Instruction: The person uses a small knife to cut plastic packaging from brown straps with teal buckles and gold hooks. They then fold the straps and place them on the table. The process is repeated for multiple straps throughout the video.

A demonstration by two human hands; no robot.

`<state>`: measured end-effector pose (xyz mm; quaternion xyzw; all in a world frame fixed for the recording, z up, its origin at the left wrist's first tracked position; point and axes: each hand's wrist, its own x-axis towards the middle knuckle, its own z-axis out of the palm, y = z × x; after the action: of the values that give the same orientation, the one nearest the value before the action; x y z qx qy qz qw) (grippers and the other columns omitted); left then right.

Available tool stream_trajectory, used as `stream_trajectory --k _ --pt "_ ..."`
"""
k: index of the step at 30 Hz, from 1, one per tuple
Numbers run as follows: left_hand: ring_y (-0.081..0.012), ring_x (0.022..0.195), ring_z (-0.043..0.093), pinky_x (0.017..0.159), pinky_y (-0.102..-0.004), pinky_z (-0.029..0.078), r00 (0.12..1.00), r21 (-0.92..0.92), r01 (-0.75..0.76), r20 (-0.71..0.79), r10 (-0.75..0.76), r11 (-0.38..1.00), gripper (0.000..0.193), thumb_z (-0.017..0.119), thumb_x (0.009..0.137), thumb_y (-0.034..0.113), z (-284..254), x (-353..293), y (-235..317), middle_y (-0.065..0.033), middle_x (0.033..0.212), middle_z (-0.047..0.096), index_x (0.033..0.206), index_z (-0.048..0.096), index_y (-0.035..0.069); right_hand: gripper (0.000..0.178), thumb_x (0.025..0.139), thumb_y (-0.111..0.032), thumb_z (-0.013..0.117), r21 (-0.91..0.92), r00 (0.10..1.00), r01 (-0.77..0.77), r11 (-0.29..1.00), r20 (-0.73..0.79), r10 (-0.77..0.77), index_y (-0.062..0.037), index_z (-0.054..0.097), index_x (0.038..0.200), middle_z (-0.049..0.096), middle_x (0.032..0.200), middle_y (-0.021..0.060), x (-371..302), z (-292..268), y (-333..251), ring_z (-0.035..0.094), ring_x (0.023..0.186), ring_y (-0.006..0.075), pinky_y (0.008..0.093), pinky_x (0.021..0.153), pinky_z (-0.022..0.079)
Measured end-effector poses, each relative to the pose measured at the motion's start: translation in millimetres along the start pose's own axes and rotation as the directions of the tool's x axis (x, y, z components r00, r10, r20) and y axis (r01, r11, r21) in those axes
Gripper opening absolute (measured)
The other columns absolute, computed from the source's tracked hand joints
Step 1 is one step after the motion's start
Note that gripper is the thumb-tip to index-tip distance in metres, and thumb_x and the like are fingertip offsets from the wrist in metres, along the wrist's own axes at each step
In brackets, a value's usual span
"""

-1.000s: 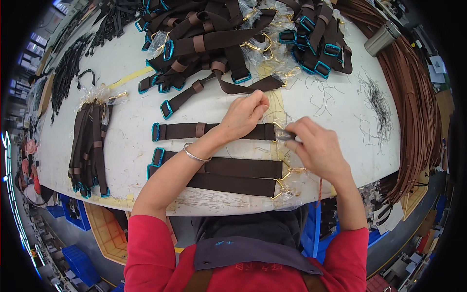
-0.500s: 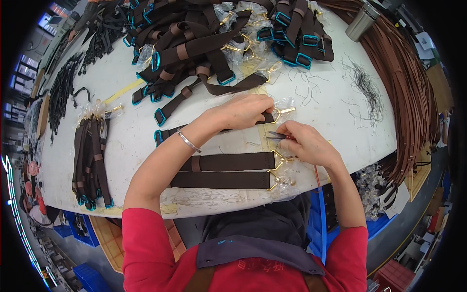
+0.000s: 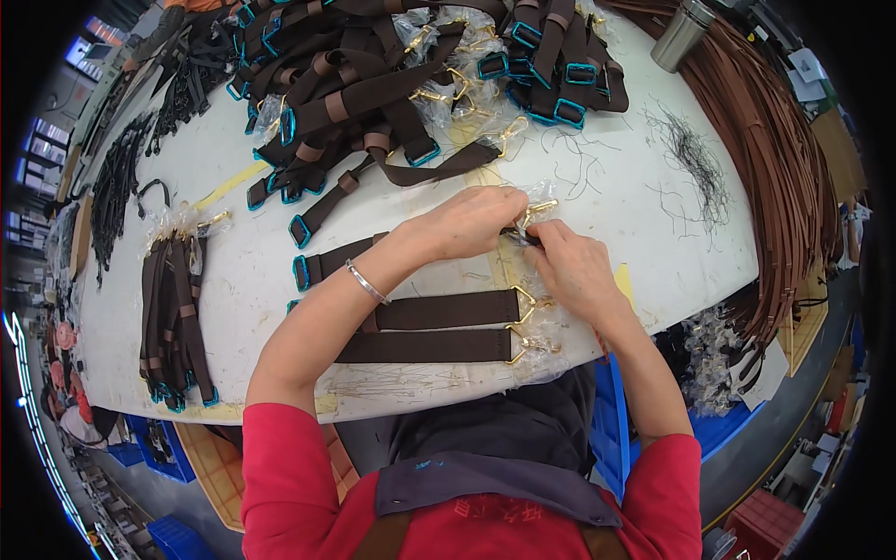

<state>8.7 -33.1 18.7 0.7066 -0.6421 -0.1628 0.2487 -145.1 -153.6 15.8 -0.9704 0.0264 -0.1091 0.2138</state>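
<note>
My left hand [image 3: 478, 222] is closed on the right end of a dark brown webbing strap [image 3: 343, 263], beside its gold snap hook [image 3: 539, 209] in clear plastic. A turquoise-rimmed buckle [image 3: 301, 273] lies at the strap's other end. Close by, my right hand [image 3: 577, 269] is closed around small thread snips [image 3: 523, 237], whose dark blades meet the strap end at my left fingertips. My fingers hide much of the snips. Nearer to me lie a second strap [image 3: 446, 311] and a third strap [image 3: 429, 346], side by side, with gold hooks at their right ends.
A heap of similar straps [image 3: 359, 98] covers the table's far middle. A strap bundle [image 3: 173, 303] lies left. Thread clippings [image 3: 695, 163], a steel tumbler [image 3: 682, 35] and long brown strips [image 3: 761, 140] are at right. Blue crates [image 3: 611, 420] stand below the table's edge.
My right hand has moved up and left, bringing the snips from beside the strap to its end at my left fingertips. The view has shifted slightly.
</note>
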Motion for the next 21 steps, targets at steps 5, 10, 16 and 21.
stream_trajectory --k 5,10,16,21 --pt "-0.0280 0.073 0.053 0.067 -0.0356 0.042 0.985 -0.285 0.157 -0.018 -0.169 0.946 0.013 0.052 0.079 -0.003 -1.7 3.4 4.8 -0.0146 0.078 0.055 0.089 0.045 0.000 0.014 0.081 -0.015 0.057 -0.043 0.998 0.040 0.998 -0.037 -0.041 -0.0033 0.050 0.085 0.056 0.078 0.0103 0.4 2.1 1.1 0.060 0.063 0.0285 0.0399 0.053 0.046" --pt "-0.0243 0.073 0.053 0.068 -0.0341 0.043 0.975 -0.411 0.182 -0.045 -0.219 0.893 0.014 0.050 0.080 -0.003 1.9 1.1 5.3 -0.0130 0.078 0.055 0.092 0.044 0.001 0.011 0.080 -0.012 0.057 -0.077 0.995 0.077 0.994 -0.054 -0.081 -0.0037 0.050 0.084 0.055 0.077 0.0090 1.5 3.8 1.0 0.060 0.062 0.0267 0.0387 0.051 0.045" --pt "-0.0252 0.073 0.055 0.067 -0.0350 0.043 0.956 -0.418 0.172 -0.146 -0.253 0.892 0.015 0.050 0.080 -0.002 12.0 -2.3 5.3 -0.0122 0.076 0.056 0.093 0.044 0.003 0.011 0.079 -0.010 0.056 -0.051 0.994 0.091 0.995 -0.060 -0.094 -0.0035 0.050 0.085 0.056 0.078 0.0093 2.8 4.9 -2.2 0.059 0.062 0.0280 0.0387 0.052 0.046" --pt "-0.0316 0.074 0.056 0.066 -0.0386 0.042 0.925 -0.351 0.235 -0.207 -0.320 0.906 0.015 0.049 0.080 -0.001 19.4 -3.1 8.7 -0.0143 0.077 0.058 0.093 0.044 0.004 0.012 0.079 -0.009 0.056 -0.013 0.996 0.077 0.997 -0.049 -0.078 -0.0028 0.051 0.087 0.057 0.080 0.0107 4.0 7.5 -3.4 0.058 0.063 0.0306 0.0400 0.054 0.046"
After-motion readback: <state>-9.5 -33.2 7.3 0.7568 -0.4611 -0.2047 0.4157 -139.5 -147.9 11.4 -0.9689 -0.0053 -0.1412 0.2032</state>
